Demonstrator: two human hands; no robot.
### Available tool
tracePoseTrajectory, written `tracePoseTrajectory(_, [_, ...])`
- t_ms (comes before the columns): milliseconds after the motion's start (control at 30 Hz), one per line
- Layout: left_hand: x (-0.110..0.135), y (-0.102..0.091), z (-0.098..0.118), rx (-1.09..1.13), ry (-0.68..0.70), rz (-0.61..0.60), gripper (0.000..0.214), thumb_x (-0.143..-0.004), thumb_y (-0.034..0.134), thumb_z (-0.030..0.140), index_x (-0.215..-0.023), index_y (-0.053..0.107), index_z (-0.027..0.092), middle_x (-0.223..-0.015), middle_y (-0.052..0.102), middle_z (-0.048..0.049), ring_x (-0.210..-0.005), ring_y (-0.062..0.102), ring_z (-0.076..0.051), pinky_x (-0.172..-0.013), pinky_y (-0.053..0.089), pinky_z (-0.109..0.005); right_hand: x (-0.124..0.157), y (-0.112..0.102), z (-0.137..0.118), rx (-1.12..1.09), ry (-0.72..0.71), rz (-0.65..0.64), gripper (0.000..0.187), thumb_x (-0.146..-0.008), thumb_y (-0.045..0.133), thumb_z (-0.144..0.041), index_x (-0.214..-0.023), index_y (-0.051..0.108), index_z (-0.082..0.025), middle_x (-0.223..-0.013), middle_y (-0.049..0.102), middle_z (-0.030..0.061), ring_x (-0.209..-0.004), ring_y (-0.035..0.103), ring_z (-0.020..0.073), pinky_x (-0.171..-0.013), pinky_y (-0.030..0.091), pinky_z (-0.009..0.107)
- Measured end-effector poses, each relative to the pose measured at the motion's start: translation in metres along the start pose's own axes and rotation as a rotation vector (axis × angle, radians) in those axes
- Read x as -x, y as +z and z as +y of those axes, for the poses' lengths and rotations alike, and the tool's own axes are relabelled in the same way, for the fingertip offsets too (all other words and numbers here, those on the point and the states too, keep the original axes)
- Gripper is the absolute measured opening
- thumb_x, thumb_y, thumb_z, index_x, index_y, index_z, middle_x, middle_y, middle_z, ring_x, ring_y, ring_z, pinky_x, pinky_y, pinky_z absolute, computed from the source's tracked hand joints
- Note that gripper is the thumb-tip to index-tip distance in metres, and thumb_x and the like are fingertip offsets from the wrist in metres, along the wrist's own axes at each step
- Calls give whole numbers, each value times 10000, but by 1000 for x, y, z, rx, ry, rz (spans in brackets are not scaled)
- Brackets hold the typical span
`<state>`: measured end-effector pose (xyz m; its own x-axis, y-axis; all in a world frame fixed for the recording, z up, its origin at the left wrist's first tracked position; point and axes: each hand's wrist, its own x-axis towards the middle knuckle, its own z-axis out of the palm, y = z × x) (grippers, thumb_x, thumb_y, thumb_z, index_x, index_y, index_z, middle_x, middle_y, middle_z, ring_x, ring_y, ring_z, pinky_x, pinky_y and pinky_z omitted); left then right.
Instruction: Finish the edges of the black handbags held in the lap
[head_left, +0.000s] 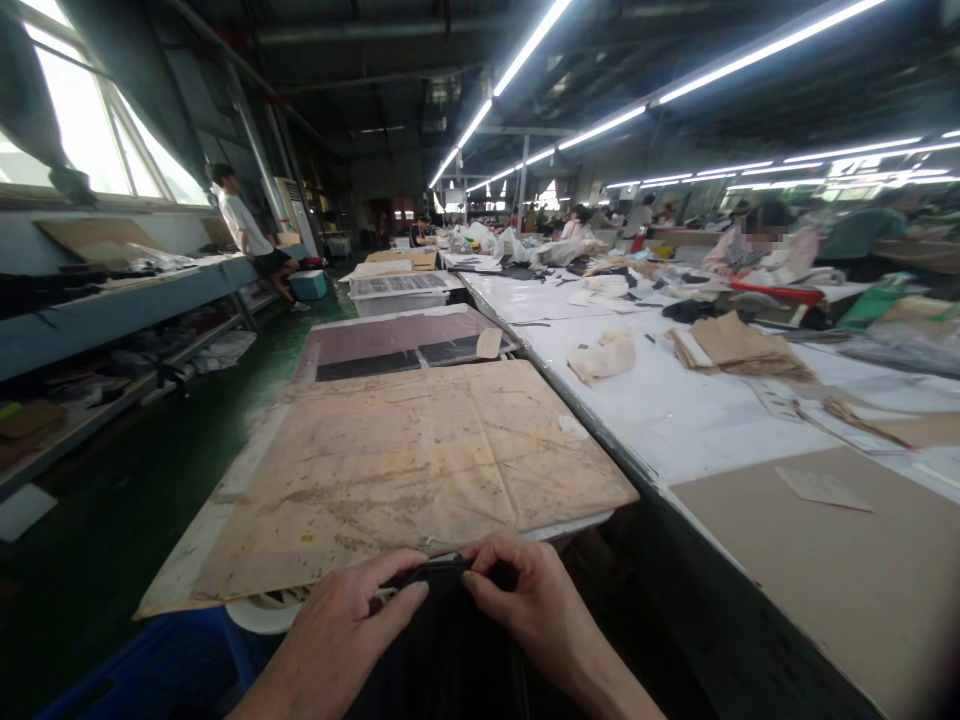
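My left hand (341, 630) and my right hand (525, 600) are together at the bottom centre, both pinched on the top edge of a black piece of fabric (442, 650) that hangs down below them. Thumbs and forefingers press the dark edge between them. Just beyond my hands lies a stained brown paper sheet (405, 460) spread over a small work table, its near edge almost touching my fingers.
A blue bin (157, 670) sits at the lower left. A long white table (675, 410) with paper patterns, cardboard and cloth scraps runs along the right. Grey shelves (112, 320) line the left wall under windows. A person stands far left; several people sit working at the back right.
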<state>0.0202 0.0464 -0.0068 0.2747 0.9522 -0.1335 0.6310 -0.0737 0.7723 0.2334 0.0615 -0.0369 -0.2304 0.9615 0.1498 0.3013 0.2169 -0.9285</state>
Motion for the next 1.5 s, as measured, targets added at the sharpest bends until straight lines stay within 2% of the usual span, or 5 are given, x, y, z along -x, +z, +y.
tracePoseTrajectory(867, [4,-4,-1,-210,148,-51,346,-1000,420,326,-1240,670,329,-1093,752,17,-1021,686,-198,-883,471,-287,-5,2,-1,68,70,16,117,-771,631,-211,-658,625,-178,-811,736,10,-750,668,180,-689,467,272])
tracePoseTrajectory(1133, [2,-10,0,-187,98,-62,309,-966,446,309,-1084,731,280,-989,764,11,-934,688,-208,-810,438,-284,-5,6,0,84,65,-5,102,-764,630,-194,-669,599,-176,-812,727,19,-753,655,183,-693,459,280])
tracePoseTrajectory(1200, [2,-14,2,-65,48,-96,279,-938,489,312,-1017,753,267,-918,763,23,-885,681,-201,-773,437,-271,-6,5,-1,66,52,-27,59,-755,639,-179,-750,580,-181,-799,713,3,-730,639,172,-670,454,270])
tracePoseTrajectory(1333, [5,-23,-3,148,-66,-182,267,-911,518,348,-953,738,204,-818,747,9,-769,669,-204,-679,446,-264,-12,5,-8,84,-46,-147,306,-766,636,-144,-1068,621,-190,-864,723,-18,-759,642,164,-699,452,261])
tracePoseTrajectory(1500, [13,-25,-10,-251,46,-81,286,-967,461,321,-1058,713,220,-1023,756,-37,-987,685,-252,-876,473,-332,-26,17,-20,177,-163,-325,285,-826,516,-123,-873,773,-237,-815,753,-14,-788,687,185,-702,476,251])
